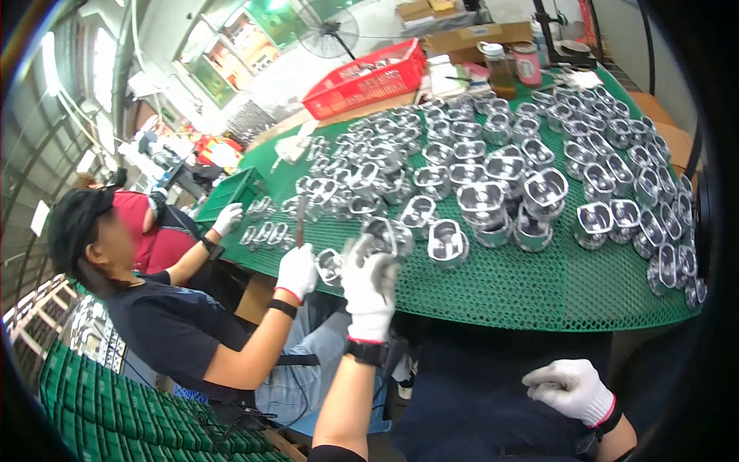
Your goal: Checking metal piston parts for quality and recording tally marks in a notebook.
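While the left hand [369, 289] touches one metal part [380, 229], the right [573, 390] hovers.

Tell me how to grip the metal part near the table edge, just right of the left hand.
Probably pinch that metal part by its outer walls, from the near side of the green table: its hollow opens upward, nothing blocks its front, and stacked parts stand behind.

Green mesh-patterned worktop [508, 296], silver-grey metal parts [448, 243], white-gloved left hand [371, 285] and right hand [571, 389], both with red cuff edging [368, 340], red crate [368, 94], green tray [235, 187], brown cardboard box [493, 35], pink jar [527, 66], co-worker's black cap [81, 209], dark shirt [165, 331], blue jeans [296, 393]
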Tool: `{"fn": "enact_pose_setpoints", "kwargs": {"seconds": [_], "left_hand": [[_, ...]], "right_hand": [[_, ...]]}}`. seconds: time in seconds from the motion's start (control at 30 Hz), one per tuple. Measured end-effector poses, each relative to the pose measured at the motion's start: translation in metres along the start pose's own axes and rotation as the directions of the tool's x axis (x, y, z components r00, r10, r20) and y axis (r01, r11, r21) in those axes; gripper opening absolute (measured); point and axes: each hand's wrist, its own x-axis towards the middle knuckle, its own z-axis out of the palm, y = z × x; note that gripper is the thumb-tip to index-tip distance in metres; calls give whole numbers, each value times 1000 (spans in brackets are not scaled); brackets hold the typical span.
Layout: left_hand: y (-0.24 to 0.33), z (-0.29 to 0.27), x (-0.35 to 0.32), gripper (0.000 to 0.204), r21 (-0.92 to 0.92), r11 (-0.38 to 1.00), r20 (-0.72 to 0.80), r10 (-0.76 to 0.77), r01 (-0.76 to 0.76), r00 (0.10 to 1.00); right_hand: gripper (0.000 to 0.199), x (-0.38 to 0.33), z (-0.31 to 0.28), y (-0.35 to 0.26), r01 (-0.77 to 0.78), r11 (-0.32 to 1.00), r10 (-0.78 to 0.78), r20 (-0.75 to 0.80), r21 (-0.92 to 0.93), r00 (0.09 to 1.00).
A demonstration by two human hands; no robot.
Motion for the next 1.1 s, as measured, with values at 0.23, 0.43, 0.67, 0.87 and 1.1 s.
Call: {"fn": "enact_pose_setpoints", "kwargs": {"seconds": [0.23,0.43,0.67,0.87,1.1], "left_hand": [[110,-39,-52,46,-619,-341,785,-286,707,550],[167,-43,-61,96,-160,-574,937,168,803,307],[183,-43,-91,97,81,-705,980,186,705,73],[184,-47,-105,87,155,-763,974,223,627,31],[188,-43,-105,92,-63,-574,998,-12,816,69]], "right_hand": [[26,4,-5,2,-227,831,351,-162,508,922],[42,22,-4,31,-53,429,148,-12,902,989],[43,-1,-7,32,-268,336,310,162,903,937],[34,-9,-5,35,-320,51,266,296,946,917],[31,-10,-6,20,-289,317,294,196,903,936]]}}
